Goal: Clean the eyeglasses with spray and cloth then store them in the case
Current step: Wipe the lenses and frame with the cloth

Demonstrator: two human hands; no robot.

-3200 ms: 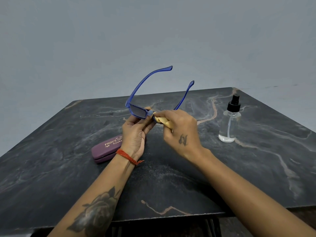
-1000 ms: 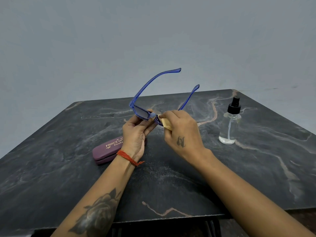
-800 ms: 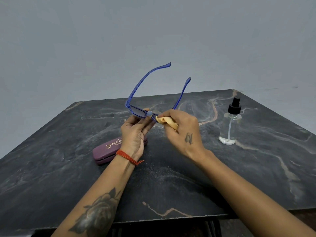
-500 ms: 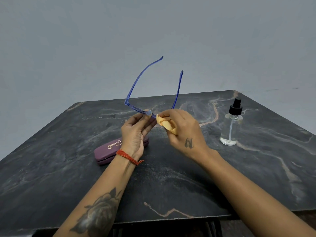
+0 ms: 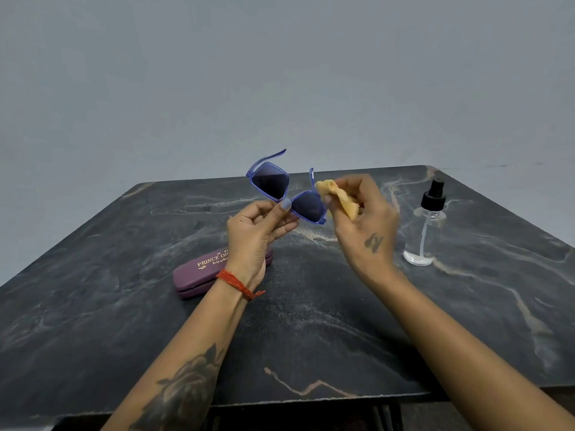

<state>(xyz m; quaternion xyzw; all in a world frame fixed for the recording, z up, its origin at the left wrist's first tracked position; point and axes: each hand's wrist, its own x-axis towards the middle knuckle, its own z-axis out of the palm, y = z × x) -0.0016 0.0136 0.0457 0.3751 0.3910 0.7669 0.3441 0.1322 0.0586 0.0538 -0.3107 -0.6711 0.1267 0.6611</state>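
My left hand point(image 5: 253, 233) pinches the blue-framed eyeglasses point(image 5: 284, 191) at the bridge, above the table, with the dark lenses facing me and the arms pointing away. My right hand point(image 5: 362, 219) grips a crumpled yellow cloth point(image 5: 337, 195) just right of the glasses, beside the right lens edge. The closed maroon case point(image 5: 199, 275) lies on the table under my left wrist. The clear spray bottle point(image 5: 424, 231) with a black nozzle stands upright to the right of my right hand.
The dark marble table point(image 5: 311, 321) spreads wide under both arms; its front edge runs along the bottom of the view. A plain grey wall stands behind it.
The glasses have been turned so the lenses now face me, their arms swinging away. My right hand with the cloth has come off the lens and moved slightly right.
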